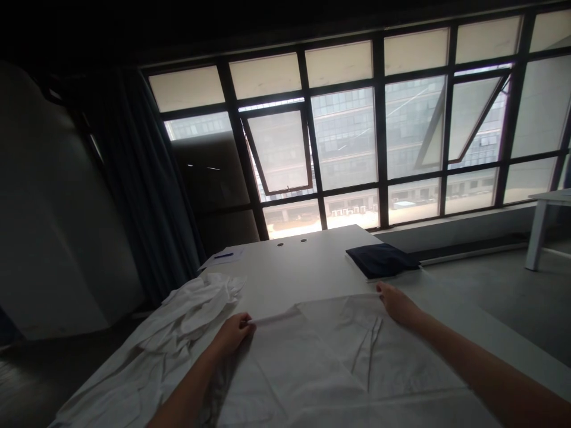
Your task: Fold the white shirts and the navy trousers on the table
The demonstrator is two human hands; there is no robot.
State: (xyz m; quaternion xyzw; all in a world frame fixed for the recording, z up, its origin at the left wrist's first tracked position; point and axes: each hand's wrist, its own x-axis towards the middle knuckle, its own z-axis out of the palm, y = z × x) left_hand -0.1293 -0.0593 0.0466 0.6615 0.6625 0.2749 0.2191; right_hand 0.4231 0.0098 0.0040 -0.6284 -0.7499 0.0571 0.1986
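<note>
A white cloth (321, 351), perhaps a garment, spreads across the near part of the table between my hands. Its far edge is pinched at the left by my left hand (234, 333), fingers closed. At the other end of that edge, my right hand (397, 303) grips the cloth between thumb and fingers. The edge runs fairly straight from hand to hand, and a few creases mark the cloth on the right. Its near end runs out of view at the bottom.
Crumpled white cloth (178, 333) lies along the left side of the white table (289, 267). A folded dark blue cloth (381, 260) rests at the right edge. Far left are paper and a blue pen (223, 255). Windows (343, 137) and a curtain (138, 178) stand behind.
</note>
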